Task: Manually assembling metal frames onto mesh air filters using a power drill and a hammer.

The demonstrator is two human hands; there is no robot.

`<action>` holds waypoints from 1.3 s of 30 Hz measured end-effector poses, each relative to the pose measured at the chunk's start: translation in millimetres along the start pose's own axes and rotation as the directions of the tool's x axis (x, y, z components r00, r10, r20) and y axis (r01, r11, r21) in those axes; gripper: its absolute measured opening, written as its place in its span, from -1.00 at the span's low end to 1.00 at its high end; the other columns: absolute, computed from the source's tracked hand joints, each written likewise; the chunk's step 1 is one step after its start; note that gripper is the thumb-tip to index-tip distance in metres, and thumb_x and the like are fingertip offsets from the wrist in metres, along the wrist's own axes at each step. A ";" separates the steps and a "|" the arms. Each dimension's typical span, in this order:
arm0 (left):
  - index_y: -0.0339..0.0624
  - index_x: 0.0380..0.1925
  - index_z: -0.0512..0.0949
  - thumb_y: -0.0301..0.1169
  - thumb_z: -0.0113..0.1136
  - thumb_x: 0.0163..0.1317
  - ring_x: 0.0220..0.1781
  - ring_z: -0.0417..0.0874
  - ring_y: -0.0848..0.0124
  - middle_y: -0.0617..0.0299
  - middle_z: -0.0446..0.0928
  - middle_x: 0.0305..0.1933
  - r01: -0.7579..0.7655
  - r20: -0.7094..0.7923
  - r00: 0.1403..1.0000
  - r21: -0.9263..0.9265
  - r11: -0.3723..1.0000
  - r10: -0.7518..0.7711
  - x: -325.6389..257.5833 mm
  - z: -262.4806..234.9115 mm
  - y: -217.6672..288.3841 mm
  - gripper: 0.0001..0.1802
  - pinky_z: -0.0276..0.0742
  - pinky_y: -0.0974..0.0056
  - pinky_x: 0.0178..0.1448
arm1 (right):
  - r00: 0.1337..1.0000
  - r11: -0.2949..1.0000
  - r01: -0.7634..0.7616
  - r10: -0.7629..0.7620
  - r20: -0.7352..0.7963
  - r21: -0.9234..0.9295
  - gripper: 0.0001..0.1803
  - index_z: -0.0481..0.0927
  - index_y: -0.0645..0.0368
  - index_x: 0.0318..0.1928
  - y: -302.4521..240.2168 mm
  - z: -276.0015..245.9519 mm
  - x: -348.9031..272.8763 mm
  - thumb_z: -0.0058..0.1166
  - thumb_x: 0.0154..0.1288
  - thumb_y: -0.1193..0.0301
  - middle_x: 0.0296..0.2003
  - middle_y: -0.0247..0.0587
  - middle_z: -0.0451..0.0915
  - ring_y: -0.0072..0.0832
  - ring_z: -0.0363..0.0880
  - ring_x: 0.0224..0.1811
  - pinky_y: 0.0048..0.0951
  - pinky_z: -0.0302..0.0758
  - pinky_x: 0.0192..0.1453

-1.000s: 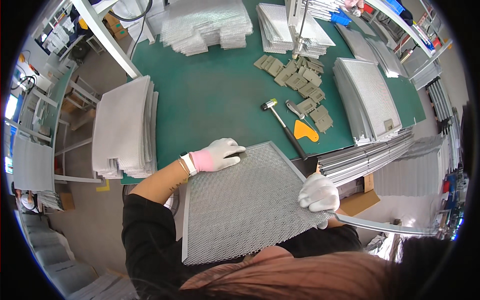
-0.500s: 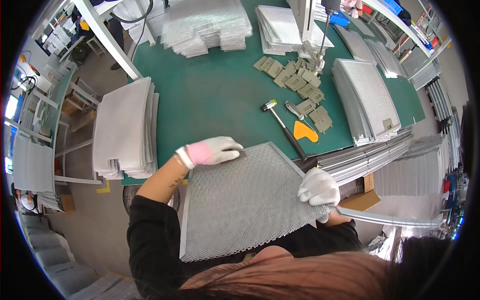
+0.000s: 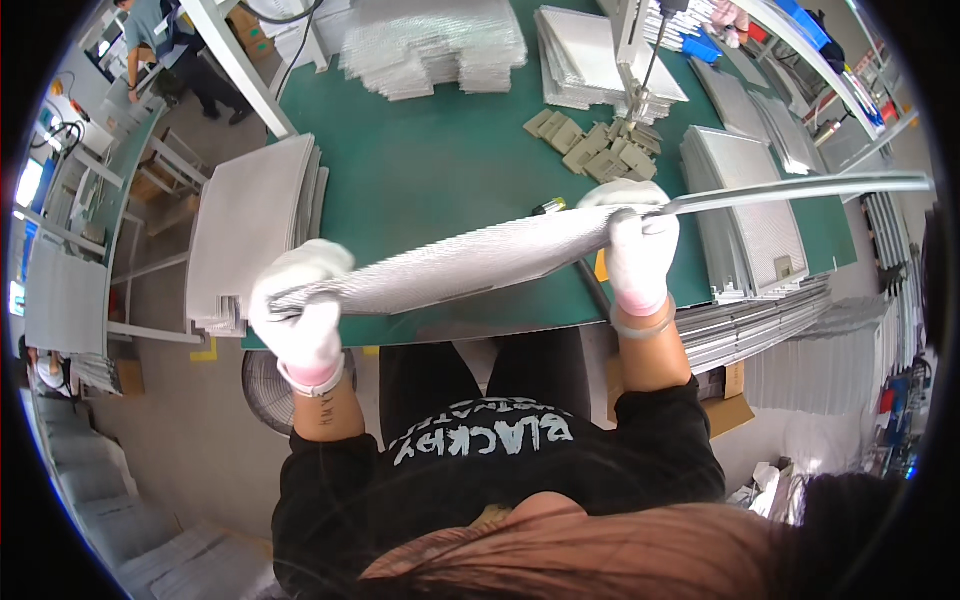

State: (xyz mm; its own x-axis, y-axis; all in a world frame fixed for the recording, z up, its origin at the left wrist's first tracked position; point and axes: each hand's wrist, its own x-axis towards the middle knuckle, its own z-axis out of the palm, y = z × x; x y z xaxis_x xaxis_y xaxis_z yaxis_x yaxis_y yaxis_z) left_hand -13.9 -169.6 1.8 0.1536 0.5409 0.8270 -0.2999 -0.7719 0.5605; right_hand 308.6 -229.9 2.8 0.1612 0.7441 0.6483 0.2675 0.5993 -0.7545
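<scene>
A silvery metal mesh panel (image 3: 470, 262) is held up over the near edge of the green table, seen nearly edge-on. My left hand (image 3: 300, 310), in a white glove with a pink cuff, is closed around the panel's left end. At the other end, my gloved right hand (image 3: 642, 250) grips the panel's right side. A long, thin metal frame strip (image 3: 800, 190) runs out to the right from that same hand; its join with the panel is hidden by the fingers. Behind the right hand, a hammer (image 3: 549, 207) lies mostly covered.
Stacked mesh panels stand on the green table (image 3: 420, 170): a left stack (image 3: 250, 225), a far stack (image 3: 430, 45) and a right stack (image 3: 745, 200). Several grey-green plastic pieces (image 3: 600, 150) lie below an overhead driver (image 3: 655, 70). A person (image 3: 175, 50) stands at the far left.
The panel has been raised away from my body and tipped nearly edge-on. My left hand moved from its far edge to its left end; my right hand moved up and forward with the strip.
</scene>
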 end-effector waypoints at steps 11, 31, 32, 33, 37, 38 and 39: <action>-0.29 -0.52 0.51 -0.13 0.32 0.29 -0.57 0.49 0.30 0.15 0.49 -0.61 0.068 -0.005 0.998 0.068 0.995 -0.067 -7.9 3.1 -3.2 -0.57 0.47 0.15 -0.30 | 0.989 0.933 0.141 -0.147 -0.006 0.331 -0.82 0.50 0.26 -0.18 22.0 6.4 -8.8 0.13 0.42 0.39 -0.39 0.01 0.63 -0.33 0.62 -0.37 -0.34 0.58 -0.23; -0.39 -0.10 0.57 -0.45 0.22 0.24 -0.07 0.62 0.40 0.14 0.65 -0.09 0.329 -0.200 0.927 0.030 0.944 -0.317 -29.7 -16.3 -26.1 -0.72 0.51 0.27 0.11 | 0.822 0.871 0.420 -0.246 0.513 -0.255 -0.60 0.70 0.13 -0.02 -41.5 -24.1 66.1 0.34 0.06 0.57 -0.34 -0.15 0.64 -0.19 0.65 -0.30 -0.31 0.58 -0.20; -0.39 -0.10 0.57 -0.45 0.22 0.24 -0.07 0.62 0.40 0.14 0.65 -0.09 0.320 -0.200 0.930 0.030 0.947 -0.308 -29.4 -17.0 -25.1 -0.72 0.51 0.27 0.11 | 0.820 0.867 0.428 -0.254 0.514 -0.255 -0.60 0.70 0.13 -0.02 -48.4 -25.3 73.2 0.34 0.06 0.57 -0.34 -0.15 0.64 -0.19 0.65 -0.30 -0.31 0.58 -0.20; -0.41 -0.07 0.56 -0.50 0.16 0.19 -0.06 0.62 0.40 0.14 0.65 -0.08 0.330 -0.161 0.935 0.067 0.942 -0.316 -29.0 -18.4 -23.5 -0.69 0.51 0.28 0.12 | 0.765 0.858 0.452 -0.231 0.601 -0.245 -0.61 0.70 0.13 -0.03 -59.6 -25.6 80.4 0.35 0.05 0.55 -0.34 -0.14 0.63 -0.19 0.64 -0.30 -0.30 0.58 -0.20; -0.39 -0.12 0.60 -0.55 0.22 0.07 -0.10 0.64 0.44 0.17 0.66 -0.13 0.394 0.013 0.915 0.182 0.901 -0.403 -13.5 -27.9 -1.2 -0.69 0.55 0.31 0.04 | 0.631 0.820 0.511 -0.152 0.761 -0.260 -0.53 0.64 0.14 0.06 -84.1 -19.0 91.3 0.30 0.06 0.59 -0.34 -0.10 0.62 -0.15 0.64 -0.31 -0.28 0.57 -0.21; -0.37 -0.17 0.63 -0.55 0.26 0.06 -0.12 0.64 0.45 0.17 0.66 -0.16 0.400 0.114 0.883 0.326 0.856 -0.456 -4.3 -32.4 13.4 -0.72 0.55 0.31 0.01 | 0.603 0.779 0.561 -0.151 0.783 -0.282 -0.49 0.62 0.15 0.09 -87.1 -12.0 92.9 0.30 0.06 0.62 -0.34 -0.11 0.64 -0.15 0.64 -0.31 -0.30 0.58 -0.23; -0.34 -0.26 0.65 -0.53 0.32 0.08 -0.17 0.64 0.42 0.14 0.66 -0.21 0.499 0.067 0.845 0.259 0.827 -0.531 8.2 -18.2 27.7 -0.80 0.56 0.30 -0.05 | 0.479 0.731 0.655 -0.203 0.854 -0.193 -0.42 0.57 0.13 0.16 -89.4 -11.6 97.7 0.25 0.06 0.66 -0.38 -0.14 0.59 -0.13 0.60 -0.35 -0.24 0.55 -0.26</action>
State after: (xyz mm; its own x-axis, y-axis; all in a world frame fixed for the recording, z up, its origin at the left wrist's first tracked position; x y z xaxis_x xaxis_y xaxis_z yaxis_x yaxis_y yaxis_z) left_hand -38.1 -180.4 23.3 0.3521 0.8442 0.4042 0.0724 -0.4551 0.8875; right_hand 311.5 -214.1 134.8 -0.7885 0.4866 0.3761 0.4848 0.8681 -0.1068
